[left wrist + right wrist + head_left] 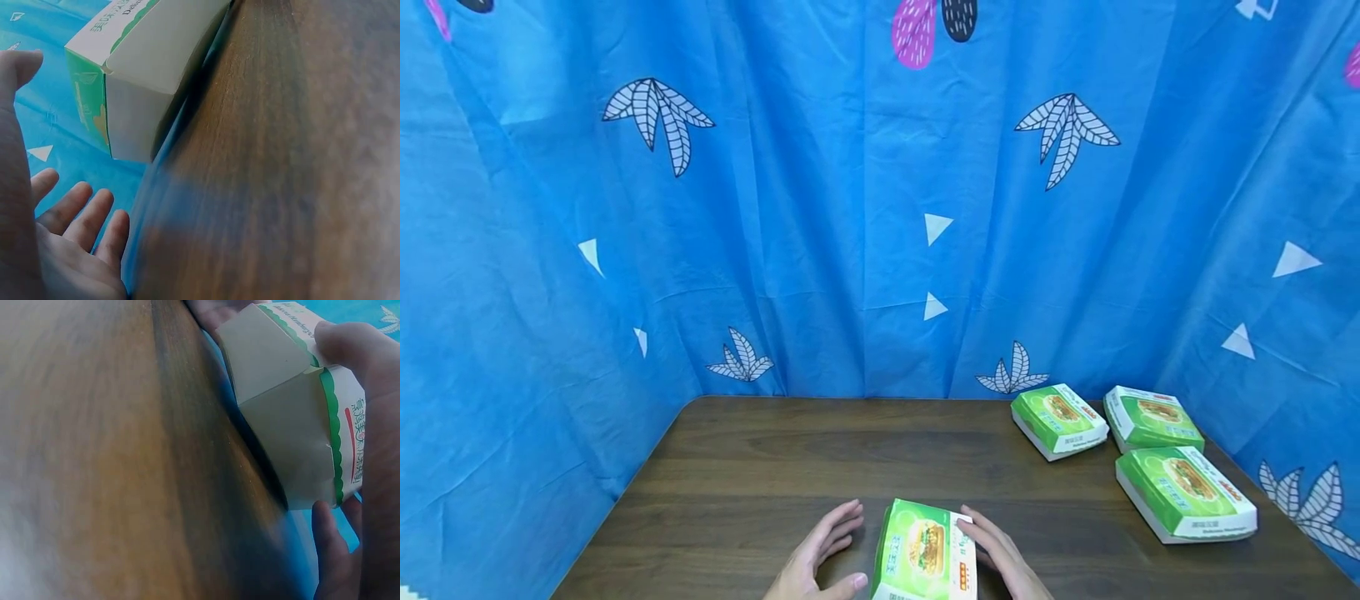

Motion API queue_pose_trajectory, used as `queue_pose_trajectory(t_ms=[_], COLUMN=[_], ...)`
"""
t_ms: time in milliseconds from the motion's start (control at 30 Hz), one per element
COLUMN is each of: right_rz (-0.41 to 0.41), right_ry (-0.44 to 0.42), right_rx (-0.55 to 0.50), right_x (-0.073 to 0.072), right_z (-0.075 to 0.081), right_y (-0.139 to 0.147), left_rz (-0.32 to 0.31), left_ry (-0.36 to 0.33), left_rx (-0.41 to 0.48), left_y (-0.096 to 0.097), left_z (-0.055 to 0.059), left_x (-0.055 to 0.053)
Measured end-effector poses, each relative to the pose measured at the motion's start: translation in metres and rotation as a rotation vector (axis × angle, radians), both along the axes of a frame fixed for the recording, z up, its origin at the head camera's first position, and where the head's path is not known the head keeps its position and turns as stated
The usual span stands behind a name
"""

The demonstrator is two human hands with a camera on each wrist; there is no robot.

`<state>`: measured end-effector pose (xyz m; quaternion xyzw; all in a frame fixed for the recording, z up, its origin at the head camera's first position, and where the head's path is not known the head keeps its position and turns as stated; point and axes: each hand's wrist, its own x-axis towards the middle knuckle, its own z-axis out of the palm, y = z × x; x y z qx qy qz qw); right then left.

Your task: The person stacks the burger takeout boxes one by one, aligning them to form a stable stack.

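A green and white burger box (pixel 925 550) with a burger picture is at the near middle of the table, partly cut off by the head view's lower edge. My right hand (pixel 1003 554) holds its right side. In the right wrist view the thumb (pixel 350 347) lies against one edge of the box (pixel 287 431), with fingers at the opposite corner. To the left of the box, my left hand (pixel 820 554) is spread with its palm facing it. A gap shows between those fingers and the box (pixel 140 81) in the left wrist view.
Three similar burger boxes stand at the table's right: one at the back (pixel 1060 419), one in the far corner (pixel 1153 417) and one nearer (pixel 1187 492). A blue patterned curtain (pixel 820 208) surrounds the wooden table (pixel 760 467) at the back and sides.
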<state>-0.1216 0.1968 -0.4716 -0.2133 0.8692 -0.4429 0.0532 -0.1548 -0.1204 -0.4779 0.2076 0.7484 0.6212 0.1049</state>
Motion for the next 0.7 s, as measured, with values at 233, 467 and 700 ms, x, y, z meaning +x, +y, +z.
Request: queue_pose_trajectory(t_ms=[233, 467, 700], right_rz=[0.011, 0.043, 0.093], right_ry=[-0.058, -0.095, -0.143], right_rx=[0.001, 0.000, -0.010], right_x=[0.002, -0.002, -0.006], right_z=[0.002, 0.004, 0.004], right_y=[-0.002, -0.002, -0.001], left_rz=[-0.101, -0.082, -0.074], left_ry=[-0.001, -0.122, -0.125], left_rx=[0.026, -0.041, -0.118], left_y=[0.005, 0.010, 0.012], left_z=[0.000, 0.008, 0.010], left_x=[-0.001, 0.006, 0.012])
